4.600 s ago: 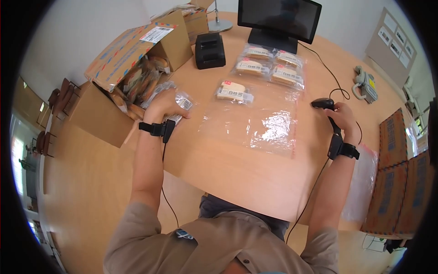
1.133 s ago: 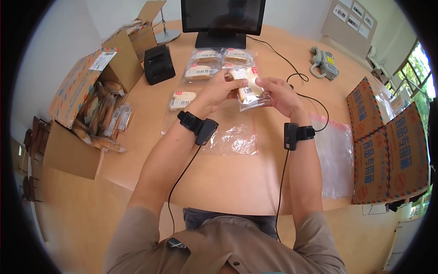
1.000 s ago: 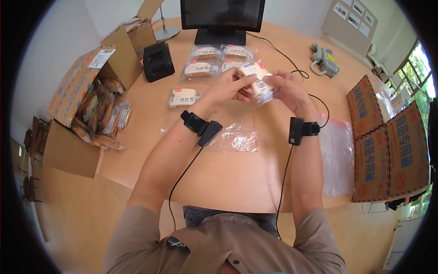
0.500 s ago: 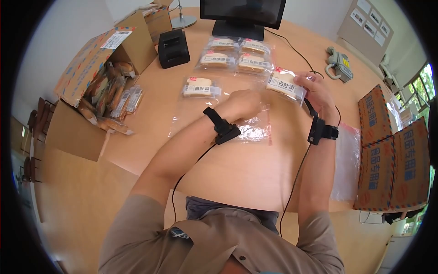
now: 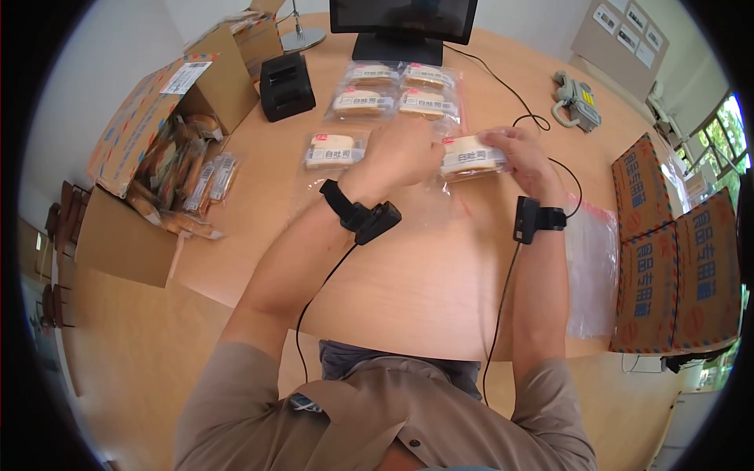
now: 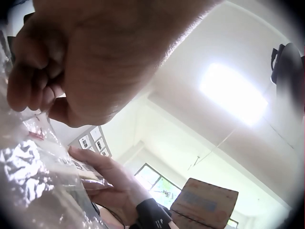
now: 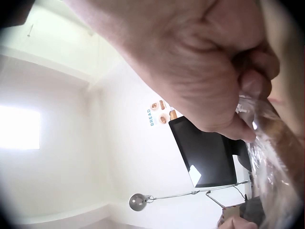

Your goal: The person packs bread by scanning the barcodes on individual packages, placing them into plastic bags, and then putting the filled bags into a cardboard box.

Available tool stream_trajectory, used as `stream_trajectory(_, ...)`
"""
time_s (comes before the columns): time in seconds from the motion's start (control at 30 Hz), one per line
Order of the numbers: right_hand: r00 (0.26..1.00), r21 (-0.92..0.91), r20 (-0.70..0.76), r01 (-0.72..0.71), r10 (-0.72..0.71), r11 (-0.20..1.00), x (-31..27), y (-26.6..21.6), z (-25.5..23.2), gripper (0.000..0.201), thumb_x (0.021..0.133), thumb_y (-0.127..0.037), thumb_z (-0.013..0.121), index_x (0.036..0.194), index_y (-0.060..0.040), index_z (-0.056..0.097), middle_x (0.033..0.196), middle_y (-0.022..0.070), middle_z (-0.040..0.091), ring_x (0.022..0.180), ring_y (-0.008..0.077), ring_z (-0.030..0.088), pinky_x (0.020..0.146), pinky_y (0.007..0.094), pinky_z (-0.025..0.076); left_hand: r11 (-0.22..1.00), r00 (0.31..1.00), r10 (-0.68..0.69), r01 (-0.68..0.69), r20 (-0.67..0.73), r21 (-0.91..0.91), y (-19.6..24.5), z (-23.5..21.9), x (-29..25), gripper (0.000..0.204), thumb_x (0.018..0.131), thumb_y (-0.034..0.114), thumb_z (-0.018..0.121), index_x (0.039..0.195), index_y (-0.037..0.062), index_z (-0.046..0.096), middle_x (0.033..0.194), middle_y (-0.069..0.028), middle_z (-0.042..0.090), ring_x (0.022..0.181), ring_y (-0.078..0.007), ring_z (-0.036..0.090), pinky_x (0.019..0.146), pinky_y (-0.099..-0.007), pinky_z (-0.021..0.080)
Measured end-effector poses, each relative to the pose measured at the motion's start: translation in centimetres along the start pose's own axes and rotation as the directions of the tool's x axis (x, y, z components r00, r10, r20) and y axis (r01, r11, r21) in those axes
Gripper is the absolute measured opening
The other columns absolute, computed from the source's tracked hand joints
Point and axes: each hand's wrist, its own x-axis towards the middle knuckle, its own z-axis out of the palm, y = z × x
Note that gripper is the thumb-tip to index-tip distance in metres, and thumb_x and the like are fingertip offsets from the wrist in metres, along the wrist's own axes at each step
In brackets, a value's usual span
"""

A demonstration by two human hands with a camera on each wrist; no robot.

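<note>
In the head view, my right hand [image 5: 526, 161] holds a clear-wrapped bread pack [image 5: 473, 155], thumb on top, its left end close beside my left hand [image 5: 402, 157]. The left fingers are curled; in the left wrist view, the left hand [image 6: 105, 62] pinches thin clear plastic [image 6: 28, 164]. That large clear bag [image 5: 412, 206] spreads beneath the left hand, and another bread pack [image 5: 334, 149] lies on its left part. The right wrist view has the right hand [image 7: 205, 62] gripping the wrapper's end [image 7: 274, 148]. The left hand covers part of the bag.
Farther back, several bread packs [image 5: 363, 102] lie bagged before a monitor [image 5: 400, 20]. An opened carton [image 5: 149, 118] of wrapped bread and a black device [image 5: 287, 86] stand left. Right are a telephone [image 5: 577, 102], clear bags [image 5: 589, 275] and cartons [image 5: 644, 259].
Both hands held the pack a second ago; the left has let go of it and now pinches the clear plastic. The pack has turned from tilted to nearly level, closer to the left hand.
</note>
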Motion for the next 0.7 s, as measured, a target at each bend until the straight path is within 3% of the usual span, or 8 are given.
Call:
stream_trajectory(0.1,0.996,0.026,0.072,-0.057,0.055,0.998,0.3,0.5,3.9,0.024,0.100,-0.030,0.080,0.097,-0.0067,0.079,0.077,-0.0033,0.068,0.060,0.0064,0.055,0.053,0.0244,0.042,0.995,0.995,0.097,-0.096,-0.028,0.036,1.0,0.3,-0.9,0.026,0.088,0.022,0.068,0.082,-0.0014,0.077,0.079,-0.0264,0.073,0.079,-0.0460,0.073,0.073,-0.0559,0.057)
stream_trajectory(0.17,0.986,0.013,0.146,-0.090,0.087,0.996,1.5,1.9,5.0,0.023,0.106,-0.026,0.072,0.111,-0.0035,0.077,0.088,-0.0005,0.074,0.071,0.0067,0.067,0.057,0.0225,0.048,0.994,0.991,0.111,-0.111,-0.074,0.004,2.1,0.2,-1.8,0.025,0.088,0.020,0.067,0.084,-0.0025,0.078,0.085,-0.0269,0.075,0.083,-0.0474,0.074,0.076,-0.0565,0.059)
stream_trajectory(0.2,0.989,0.098,0.132,-0.074,0.061,0.992,2.2,3.1,6.1,0.023,0.104,-0.030,0.074,0.096,-0.0085,0.077,0.075,-0.0049,0.061,0.062,0.0064,0.053,0.056,0.0246,0.044,0.993,0.992,0.116,-0.115,-0.041,0.012,2.4,0.3,-2.0,0.024,0.088,0.017,0.066,0.086,-0.0031,0.079,0.091,-0.0272,0.077,0.086,-0.0465,0.075,0.079,-0.0560,0.060)
stream_trajectory(0.3,0.980,0.155,0.200,-0.053,0.022,0.987,2.2,3.4,6.8,0.019,0.105,-0.026,0.072,0.098,-0.0081,0.075,0.077,-0.0047,0.060,0.063,0.0066,0.053,0.058,0.0235,0.045,0.997,0.997,0.070,-0.071,0.035,0.039,2.7,1.5,-2.3,0.022,0.088,0.016,0.066,0.087,-0.0016,0.080,0.092,-0.0269,0.077,0.087,-0.0441,0.077,0.079,-0.0545,0.061)
stream_trajectory(0.37,0.968,0.125,0.251,-0.017,-0.015,0.992,2.4,3.3,6.3,0.016,0.103,-0.018,0.073,0.111,-0.0039,0.076,0.085,-0.0013,0.067,0.069,0.0086,0.061,0.064,0.0245,0.051,0.994,0.996,0.091,-0.092,0.020,0.064,2.4,2.3,-2.4,0.021,0.089,0.015,0.068,0.091,-0.0016,0.080,0.092,-0.0258,0.078,0.087,-0.0421,0.078,0.077,-0.0524,0.062)
stream_trajectory(0.43,0.978,0.047,0.209,-0.031,0.021,0.998,1.9,3.2,6.2,0.028,0.099,-0.008,0.073,0.126,0.0013,0.073,0.093,0.0042,0.075,0.079,0.0120,0.070,0.073,0.0272,0.057,0.994,0.997,0.080,-0.081,0.008,0.069,2.3,3.0,-2.3,0.022,0.090,0.013,0.068,0.102,-0.0038,0.077,0.091,-0.0246,0.078,0.087,-0.0413,0.078,0.074,-0.0506,0.062)
stream_trajectory(0.53,0.985,0.136,0.173,-0.001,-0.023,0.991,1.6,2.8,6.7,0.038,0.098,-0.002,0.074,0.134,0.0057,0.069,0.106,0.0099,0.078,0.087,0.0146,0.075,0.077,0.0288,0.060,0.985,0.989,0.138,-0.131,-0.058,0.111,2.2,3.7,-2.4,0.026,0.089,0.009,0.068,0.110,-0.0060,0.071,0.092,-0.0236,0.078,0.084,-0.0397,0.078,0.071,-0.0492,0.062)
stream_trajectory(0.7,0.984,0.231,0.147,0.067,-0.103,0.971,1.9,3.8,7.7,0.042,0.099,-0.001,0.072,0.141,0.0034,0.065,0.113,0.0110,0.078,0.088,0.0146,0.075,0.074,0.0289,0.060,0.961,0.965,0.240,-0.221,-0.106,0.165,2.0,3.6,-2.5,0.028,0.086,0.006,0.070,0.111,-0.0070,0.069,0.096,-0.0238,0.076,0.081,-0.0388,0.077,0.069,-0.0473,0.061)
